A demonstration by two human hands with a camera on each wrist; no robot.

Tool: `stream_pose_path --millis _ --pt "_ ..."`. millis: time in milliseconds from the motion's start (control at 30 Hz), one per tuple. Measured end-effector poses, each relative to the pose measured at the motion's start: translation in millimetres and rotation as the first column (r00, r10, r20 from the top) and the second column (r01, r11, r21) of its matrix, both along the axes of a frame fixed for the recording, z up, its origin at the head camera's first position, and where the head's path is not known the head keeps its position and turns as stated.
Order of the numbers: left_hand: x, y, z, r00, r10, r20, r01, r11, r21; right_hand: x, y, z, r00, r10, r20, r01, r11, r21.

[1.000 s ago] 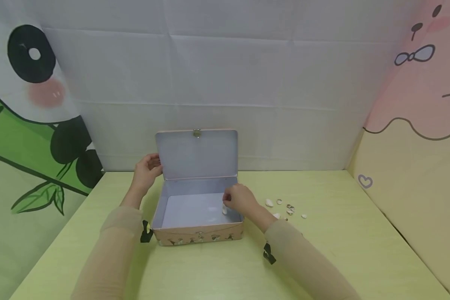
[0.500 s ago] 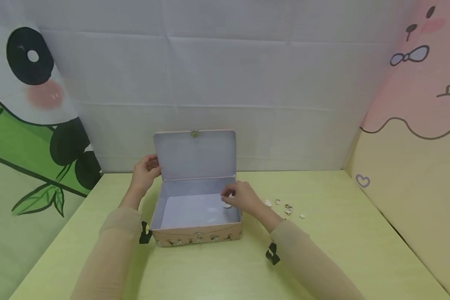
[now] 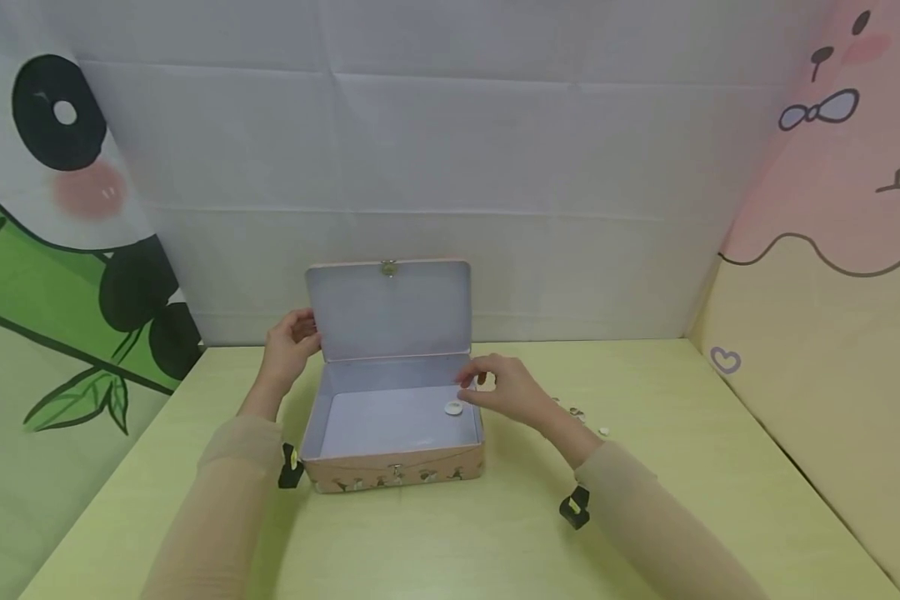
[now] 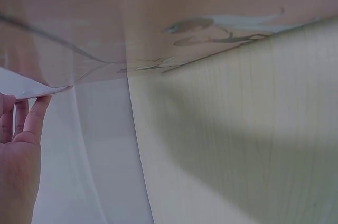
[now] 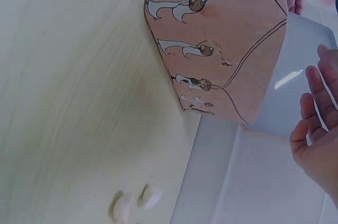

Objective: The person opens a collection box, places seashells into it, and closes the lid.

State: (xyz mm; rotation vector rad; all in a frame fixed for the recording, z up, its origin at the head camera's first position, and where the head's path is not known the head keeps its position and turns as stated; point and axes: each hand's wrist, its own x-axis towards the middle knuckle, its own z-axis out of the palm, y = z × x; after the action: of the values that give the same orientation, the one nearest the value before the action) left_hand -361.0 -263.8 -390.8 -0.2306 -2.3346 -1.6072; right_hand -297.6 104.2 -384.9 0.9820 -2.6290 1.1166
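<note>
An open tin box (image 3: 393,477), peach outside with small printed figures and pale inside, stands on the table with its lid (image 3: 390,312) raised. My left hand (image 3: 288,346) holds the lid's left edge; in the left wrist view the fingertips (image 4: 41,106) meet that edge. Over the box's right wall is my right hand (image 3: 506,387), its fingers loosely bent and apart, holding nothing. Just below its fingertips, a small white rounded piece (image 3: 453,408) lies on the box floor. The right wrist view shows this hand (image 5: 319,123) in front of the raised lid.
To the right of the box, partly hidden by the right forearm, lie several small rings (image 3: 576,412) and a small white piece (image 3: 603,432). Two white shell-like pieces (image 5: 149,196) show on the table in the right wrist view. A white cloth backdrop (image 3: 570,275) hangs behind.
My right hand has let go of the white piece inside the box, its fingers have parted, and it has moved up and right. The left hand stays at the lid.
</note>
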Motion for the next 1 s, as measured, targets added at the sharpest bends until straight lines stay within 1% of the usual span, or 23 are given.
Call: stream_pose_path --millis 133,267,333,433,600,700,800,900,1000 --pt "7.9 3.9 8.3 1.0 -0.011 0.014 0.011 1.0 0.017 4.6 15.2 0.9 1.0 -0.005 0.006 0.005 1.0 -0.029" --pt "17.1 9.8 18.0 1.0 -0.019 0.013 0.019 0.999 0.029 7.4 31.3 0.7 1.0 -0.021 -0.015 0.02 0.999 -0.037" --pt "19.1 11.2 20.0 1.0 -0.017 0.015 0.016 1.0 0.025 8.7 40.1 0.0 0.999 -0.026 -0.026 0.025 0.999 -0.041" --pt "18.1 11.3 19.0 1.0 -0.019 0.018 0.018 1.0 0.022 10.5 54.7 -2.6 0.999 -0.038 -0.018 0.037 0.998 -0.053" --pt "8.7 7.3 10.8 0.999 -0.033 0.016 0.033 0.999 0.027 13.0 80.4 -10.3 0.999 -0.05 0.0 0.05 0.996 -0.07" --pt "6.9 7.4 9.7 0.999 -0.041 0.01 0.041 0.999 0.033 12.9 94.5 -17.5 0.999 -0.05 0.009 0.051 0.996 -0.068" --pt "11.3 11.0 14.3 0.999 -0.05 0.01 0.049 0.998 0.046 11.7 107.2 -25.9 0.999 -0.051 0.017 0.052 0.997 -0.053" --pt "17.1 15.3 19.7 0.998 -0.056 0.014 0.055 0.998 0.04 11.0 117.6 -33.5 0.998 -0.046 0.03 0.047 0.998 -0.048" --pt "20.2 17.3 23.1 0.998 -0.059 0.02 0.058 0.998 0.026 10.2 126.1 -40.0 0.998 -0.054 0.045 0.056 0.998 -0.035"
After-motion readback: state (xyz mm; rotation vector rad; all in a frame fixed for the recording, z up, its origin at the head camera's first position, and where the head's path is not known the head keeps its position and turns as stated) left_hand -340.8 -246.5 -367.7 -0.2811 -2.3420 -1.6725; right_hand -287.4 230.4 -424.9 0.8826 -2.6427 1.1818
